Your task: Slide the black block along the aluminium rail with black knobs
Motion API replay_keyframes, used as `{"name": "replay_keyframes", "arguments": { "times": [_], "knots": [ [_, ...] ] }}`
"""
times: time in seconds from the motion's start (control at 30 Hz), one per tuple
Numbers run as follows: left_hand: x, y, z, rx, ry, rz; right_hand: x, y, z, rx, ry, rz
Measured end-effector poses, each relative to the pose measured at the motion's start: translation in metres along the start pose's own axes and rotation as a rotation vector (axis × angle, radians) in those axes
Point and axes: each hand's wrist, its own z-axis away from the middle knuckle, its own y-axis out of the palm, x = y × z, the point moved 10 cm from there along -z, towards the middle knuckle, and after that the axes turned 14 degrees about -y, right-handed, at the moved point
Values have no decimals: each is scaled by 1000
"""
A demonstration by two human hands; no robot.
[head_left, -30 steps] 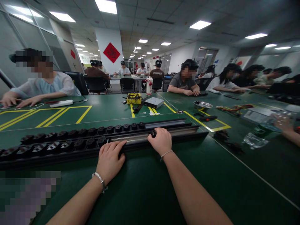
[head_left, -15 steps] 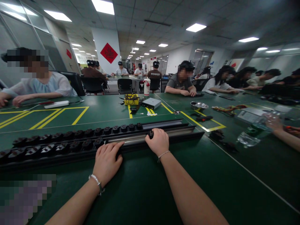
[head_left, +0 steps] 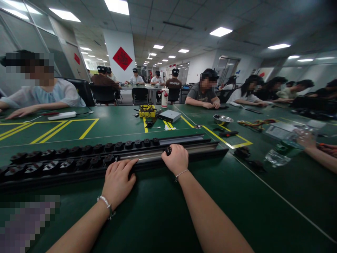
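My left hand (head_left: pixel 118 180) open flat on the black rail (head_left: pixel 195 150), right hand (head_left: pixel 176 160) gripping its black knob (head_left: pixel 168 150), yellow box (head_left: pixel 147 114) of wires (head_left: pixel 149 109) behind the rail, shirt (head_left: pixel 173 83) saying PUMPKIN

Rectangular ceiling panels (head_left: pixel 220 31) are glowing across a grey tiled ceiling (head_left: pixel 184 17), running in rows toward the far end of the hall. A white pillar (head_left: pixel 119 42) is standing far and left of centre, bearing a red diamond hanging (head_left: pixel 122 58). Glass partitions (head_left: pixel 23 38) are lining the left wall, while a doorway (head_left: pixel 230 68) is opening in the white wall at far right. Long green tables (head_left: pixel 110 128), marked with yellow lines (head_left: pixel 89 128), are filling the room, and black chairs (head_left: pixel 139 95) are sitting at a far table (head_left: pixel 151 87)
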Motion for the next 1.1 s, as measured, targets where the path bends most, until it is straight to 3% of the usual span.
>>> {"name": "replay_keyframes", "arguments": {
  "times": [1.1],
  "knots": [
    [0,-1,0,-11,1,16,-2,1,-2,-34,-26,10]
  ]
}}
